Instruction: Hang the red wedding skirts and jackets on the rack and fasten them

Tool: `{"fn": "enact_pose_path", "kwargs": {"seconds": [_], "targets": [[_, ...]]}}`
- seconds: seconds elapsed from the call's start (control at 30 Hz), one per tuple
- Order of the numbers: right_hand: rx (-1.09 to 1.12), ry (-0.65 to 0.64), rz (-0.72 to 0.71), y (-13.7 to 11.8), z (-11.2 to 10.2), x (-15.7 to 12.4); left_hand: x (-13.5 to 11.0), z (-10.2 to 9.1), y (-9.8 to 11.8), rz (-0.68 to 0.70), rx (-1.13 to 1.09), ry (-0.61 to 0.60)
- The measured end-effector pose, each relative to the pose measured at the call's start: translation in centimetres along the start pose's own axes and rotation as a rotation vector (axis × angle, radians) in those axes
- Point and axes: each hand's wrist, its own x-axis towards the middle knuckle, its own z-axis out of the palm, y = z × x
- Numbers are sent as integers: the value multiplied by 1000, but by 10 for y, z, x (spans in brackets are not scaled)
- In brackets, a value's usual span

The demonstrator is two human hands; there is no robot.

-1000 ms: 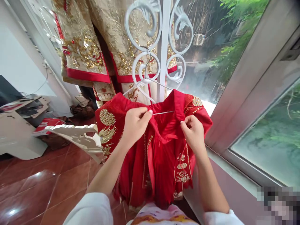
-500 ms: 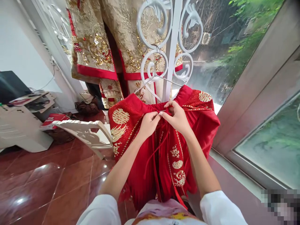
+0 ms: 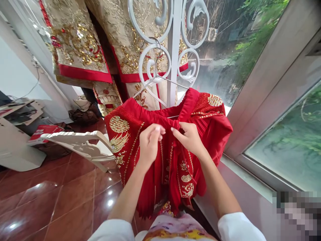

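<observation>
A red skirt [image 3: 147, 115] with gold embroidery and beaded edging hangs by its gathered waistband from a thin wire hanger [image 3: 173, 82]. My right hand [image 3: 189, 137] pinches the front of the waistband, right of the middle, where thin red cords dangle. In front of the skirt, left of the middle, is my left hand [image 3: 148, 144] with its fingers curled and thumb pressed against them. Whether anything lies in that pinch is too small to make out. A gap separates the two hands.
The hanger hooks onto a white scrollwork metal stand [image 3: 173, 60]. Behind it hang cream and gold garments [image 3: 77, 43] with red hems. A white carved chair [image 3: 80, 144] stands at left, and a window frame [image 3: 260, 110] with a sill runs along the right.
My hands were together at the waistband and have moved apart, the left one drawn left and down. The waistband now gapes wider at the front, and the view has shifted right.
</observation>
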Motion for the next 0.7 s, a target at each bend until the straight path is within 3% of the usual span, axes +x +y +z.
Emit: {"fn": "enact_pose_path", "kwargs": {"seconds": [0.07,0.13,0.2,0.33,0.53,0.6,0.7], "targets": [[100,32,79,-4,-2,-4,-33,8,-7,36,152,195],[187,-5,123,-10,-5,-8,-59,20,-17,-7,290,212],[246,-52,152,-15,-7,-11,-71,32,-26,-83,304,151],[391,-74,196,-17,-12,-12,-61,36,-31,-248,-5,-48],[525,-3,213,-7,-24,-19,-58,6,-25,-424,-277,-225],[539,52,241,-2,-23,-23,-65,0,-28,-461,-282,-226],[607,136,284,6,-15,-33,-76,1,-34,-442,-291,-112]]}}
